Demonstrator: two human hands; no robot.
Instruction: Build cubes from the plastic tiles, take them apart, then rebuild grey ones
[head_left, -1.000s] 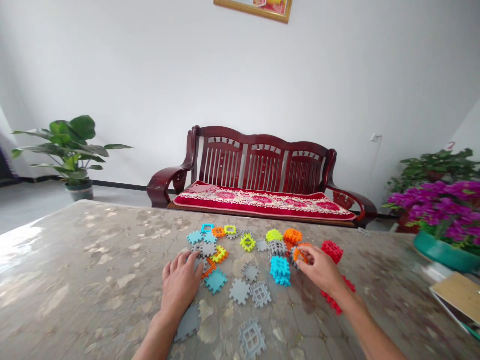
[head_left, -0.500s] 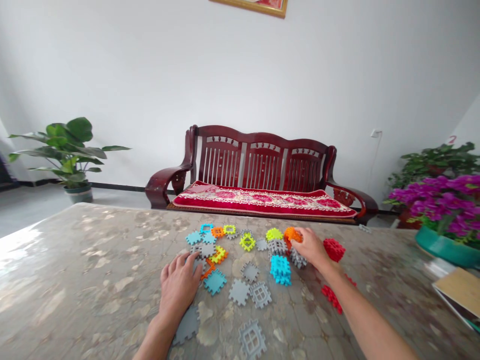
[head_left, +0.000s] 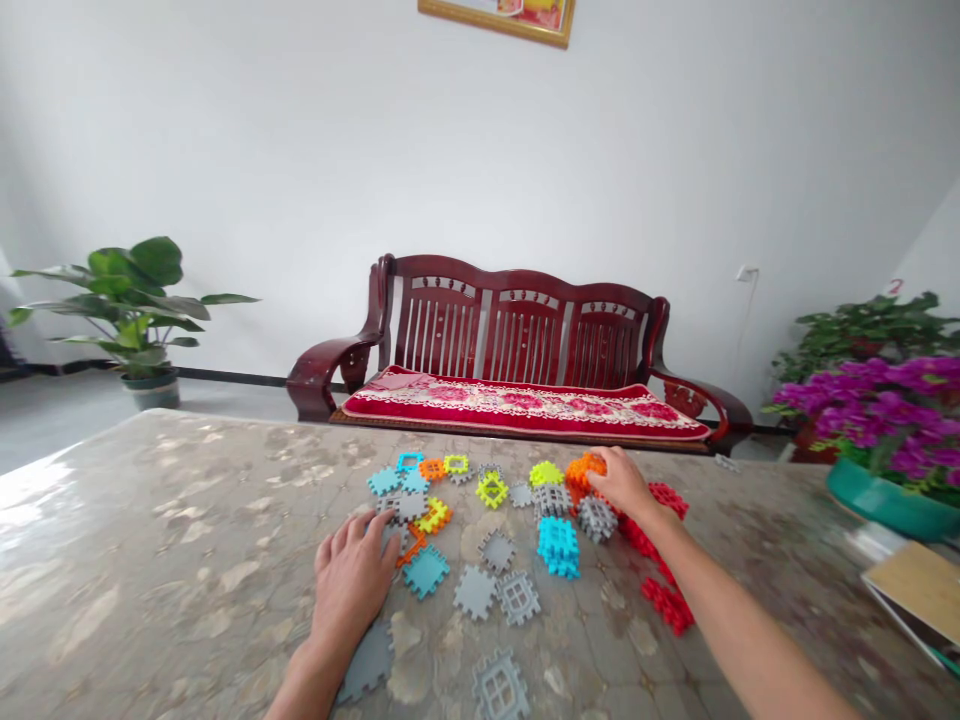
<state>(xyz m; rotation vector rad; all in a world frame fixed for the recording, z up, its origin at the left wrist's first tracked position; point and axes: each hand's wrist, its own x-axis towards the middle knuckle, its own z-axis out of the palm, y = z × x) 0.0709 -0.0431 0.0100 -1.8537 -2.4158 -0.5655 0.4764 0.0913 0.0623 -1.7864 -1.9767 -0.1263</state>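
My right hand (head_left: 621, 482) has its thumb and fingers closed around a stack of orange interlocking plastic tiles (head_left: 583, 474) at the back of the table. Close by stand stacks of grey tiles (head_left: 598, 519), blue tiles (head_left: 559, 546) and a yellow-green stack (head_left: 545, 473). Red tiles (head_left: 667, 605) lie under and beside my right forearm. On the left, my left hand (head_left: 352, 570) rests with fingers stretched out, its fingertips at a grey tile partly hidden beneath them. Next to its thumb lie an orange frame tile (head_left: 412, 549) and a teal tile (head_left: 427, 571).
Loose grey tiles (head_left: 475, 592) and a window tile (head_left: 501, 686) lie mid-table. A pot of purple flowers (head_left: 877, 495) and a brown-topped item (head_left: 919, 590) are at the right. Behind the patterned tabletop (head_left: 187, 530) stands a wooden bench (head_left: 525, 330).
The view has shifted slightly. My right hand stays at the orange stack, turned a little, and more red tiles show by the forearm. My left hand has barely moved.
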